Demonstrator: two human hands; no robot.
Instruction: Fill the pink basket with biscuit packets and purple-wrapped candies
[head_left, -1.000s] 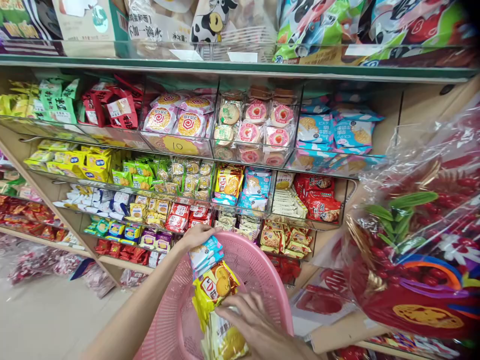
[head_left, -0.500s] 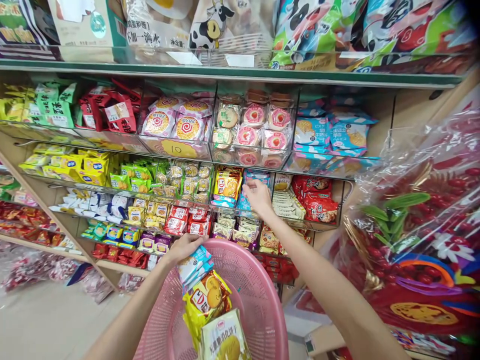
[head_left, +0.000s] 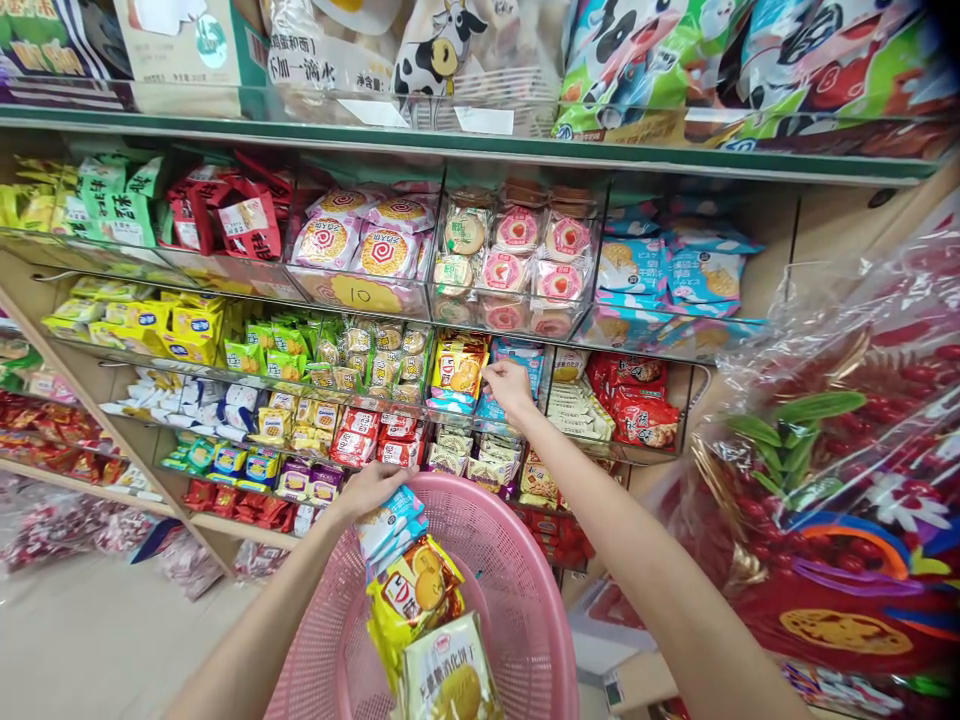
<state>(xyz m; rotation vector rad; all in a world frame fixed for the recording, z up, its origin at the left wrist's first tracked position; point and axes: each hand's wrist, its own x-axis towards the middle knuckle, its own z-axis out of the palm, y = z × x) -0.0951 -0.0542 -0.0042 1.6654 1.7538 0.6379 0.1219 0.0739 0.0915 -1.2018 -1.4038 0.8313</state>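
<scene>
My left hand [head_left: 377,488] grips the pink basket [head_left: 541,580]; blue biscuit packets [head_left: 535,362] beyond seem light, brittle: pinch edges. Right hand [head_left: 511,388]: can't tell its hold.

Pale pack [head_left: 450,675] in pink basket [head_left: 556,590]: "消化饼干". Yellow shelf tag [head_left: 384,293]: "10". Green-marked round biscuit pack [head_left: 464,232]: "BEST". Big clear bag [head_left: 334,72], top shelf [head_left: 247,127]: "鸡蛋和面", "不加一滴水", "净含量". Small print on most other packs too tiny to read.
</scene>
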